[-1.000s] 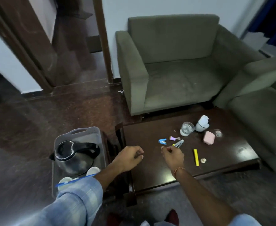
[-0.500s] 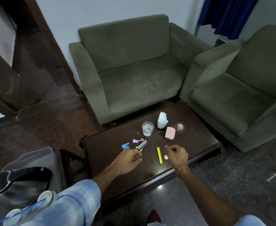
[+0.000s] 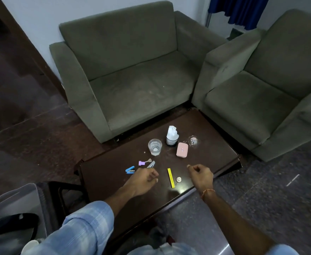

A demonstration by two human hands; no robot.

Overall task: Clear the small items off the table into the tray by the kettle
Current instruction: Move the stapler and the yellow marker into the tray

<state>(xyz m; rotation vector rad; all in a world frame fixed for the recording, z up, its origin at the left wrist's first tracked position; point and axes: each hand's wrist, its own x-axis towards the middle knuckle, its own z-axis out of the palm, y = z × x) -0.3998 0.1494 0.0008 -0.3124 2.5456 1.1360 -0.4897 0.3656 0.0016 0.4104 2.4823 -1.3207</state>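
Observation:
On the dark wooden table [image 3: 114,181] lie a blue mini stapler [image 3: 130,169], a purple-capped key [image 3: 143,162], a silver clipper [image 3: 151,164], a yellow strip [image 3: 171,178], a small white cap [image 3: 178,179] and a pink case [image 3: 182,149]. My left hand [image 3: 143,179] hovers beside the stapler and clipper with curled fingers, holding nothing I can see. My right hand [image 3: 200,174] hovers just right of the white cap, also curled and holding nothing I can see. The grey tray [image 3: 13,196] with the black kettle [image 3: 9,223] sits at the lower left edge.
A glass of water [image 3: 154,146], a white bottle [image 3: 172,137] and a small clear item [image 3: 193,140] stand at the table's far side. Two green armchairs [image 3: 132,80] [image 3: 261,89] border the table. White cups [image 3: 29,245] sit in the tray.
The view has swung right, so the tray and kettle slid to the lower left edge. Both hands moved right over the table; my right hand went from the clipper to beyond the yellow strip.

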